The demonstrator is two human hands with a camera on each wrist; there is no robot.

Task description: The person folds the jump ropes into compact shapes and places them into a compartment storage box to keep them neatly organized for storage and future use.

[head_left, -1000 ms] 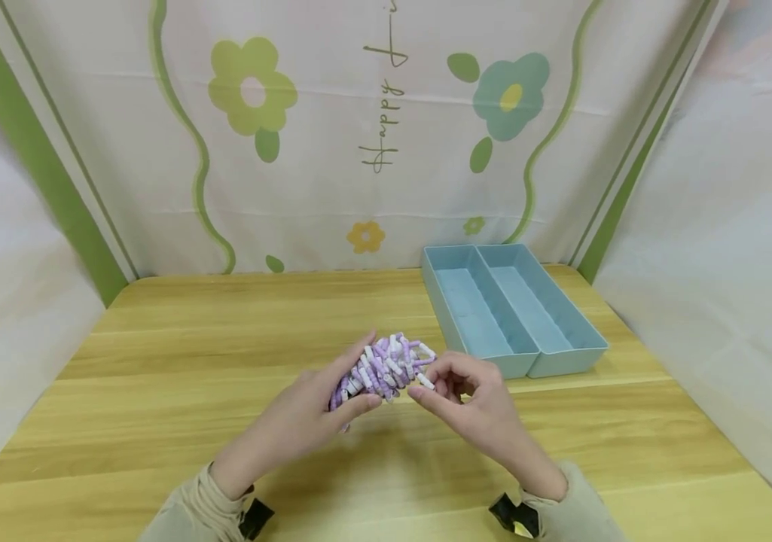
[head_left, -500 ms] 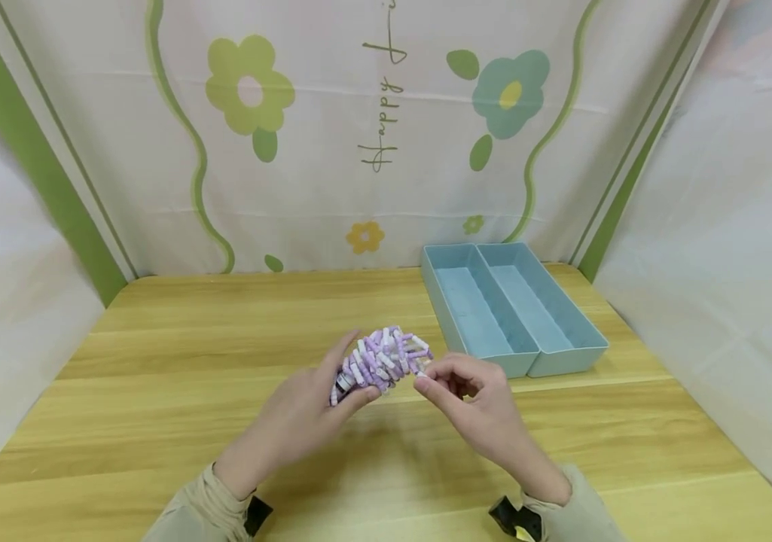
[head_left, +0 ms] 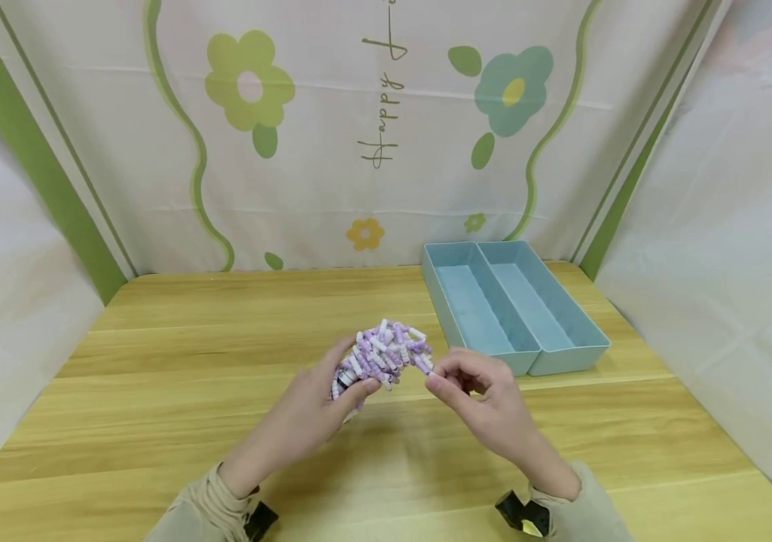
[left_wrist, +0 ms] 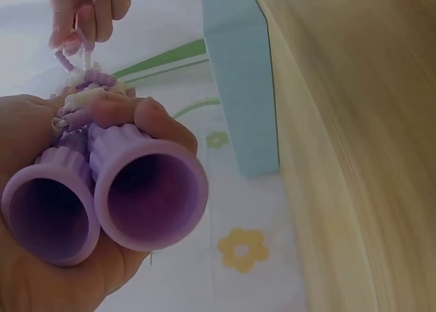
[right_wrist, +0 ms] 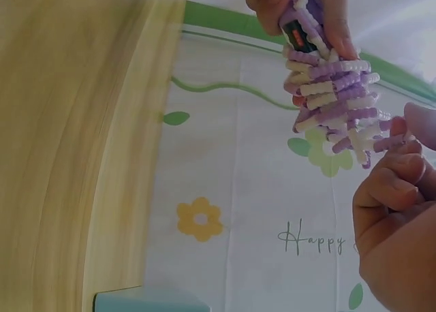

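A jump rope [head_left: 389, 354] strung with purple and white ribbed tube beads is gathered in a bundle above the table. My left hand [head_left: 307, 410] grips the bundle at its left end, thumb in front. In the left wrist view its two purple handles [left_wrist: 114, 140] lie side by side in that palm, their hollow flared ends facing the camera. My right hand [head_left: 483, 395] pinches a purple bead piece [right_wrist: 390, 144] at the bundle's right end between thumb and forefinger. A dark label [right_wrist: 300, 37] shows near the left hand's fingers in the right wrist view.
Two light-blue trays [head_left: 533, 360] stand side by side at the back right of the wooden table [head_left: 155, 391]. A white curtain [head_left: 318, 173] printed with flowers hangs behind the table, and white cloth closes off both sides.
The rope bundle has turned and risen a little in the left hand. My right hand has moved slightly right, drawing the pinched beads outward from the bundle.
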